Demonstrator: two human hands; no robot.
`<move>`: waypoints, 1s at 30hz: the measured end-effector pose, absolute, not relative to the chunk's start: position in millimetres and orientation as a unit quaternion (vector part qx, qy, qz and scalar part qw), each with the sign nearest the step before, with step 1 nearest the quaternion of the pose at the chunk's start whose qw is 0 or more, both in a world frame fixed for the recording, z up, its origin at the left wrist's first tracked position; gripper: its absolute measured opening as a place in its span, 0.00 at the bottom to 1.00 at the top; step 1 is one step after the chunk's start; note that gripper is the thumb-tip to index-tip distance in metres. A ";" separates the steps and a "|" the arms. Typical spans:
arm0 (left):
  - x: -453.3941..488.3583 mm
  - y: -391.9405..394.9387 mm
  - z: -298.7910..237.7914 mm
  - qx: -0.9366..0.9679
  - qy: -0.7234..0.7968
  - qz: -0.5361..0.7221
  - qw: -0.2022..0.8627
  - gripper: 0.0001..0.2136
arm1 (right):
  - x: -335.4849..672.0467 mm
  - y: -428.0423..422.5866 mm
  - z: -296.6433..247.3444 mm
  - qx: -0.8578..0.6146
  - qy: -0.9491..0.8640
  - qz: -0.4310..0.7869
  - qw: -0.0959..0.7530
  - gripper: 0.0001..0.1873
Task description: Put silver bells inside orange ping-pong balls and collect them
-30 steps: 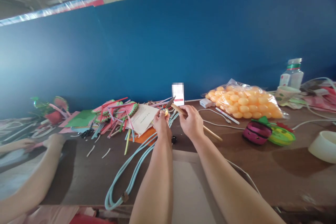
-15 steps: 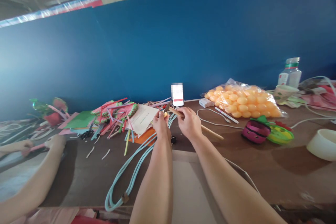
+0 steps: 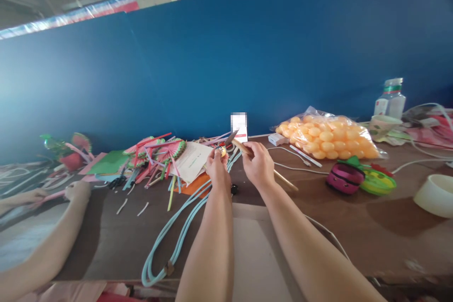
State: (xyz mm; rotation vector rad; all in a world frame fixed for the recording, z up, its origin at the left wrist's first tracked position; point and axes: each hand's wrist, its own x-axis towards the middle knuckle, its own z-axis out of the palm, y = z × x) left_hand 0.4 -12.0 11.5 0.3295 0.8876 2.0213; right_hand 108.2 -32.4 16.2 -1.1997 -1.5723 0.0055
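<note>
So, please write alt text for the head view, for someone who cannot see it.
A person's left hand holds a small yellowish object, the right hand a tan stick, over a cluttered brown table. Behind them is a lit phone; a bag of orange balls lies to the right.

Dark brown tabletop [image 3: 116, 250], bag of orange balls [image 3: 329, 138] (clear plastic), magenta pouch [image 3: 344, 178], looped light-blue cord [image 3: 184, 229], two pale scraps [image 3: 143, 209]

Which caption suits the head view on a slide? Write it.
Right hand grips a wooden stick; left hand holds a small yellow object.
</note>
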 end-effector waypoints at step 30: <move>1.4 -14.4 13.9 0.126 0.363 0.818 0.428 0.03 | 106.8 -33.2 16.3 -0.503 -0.696 0.005 0.512 0.14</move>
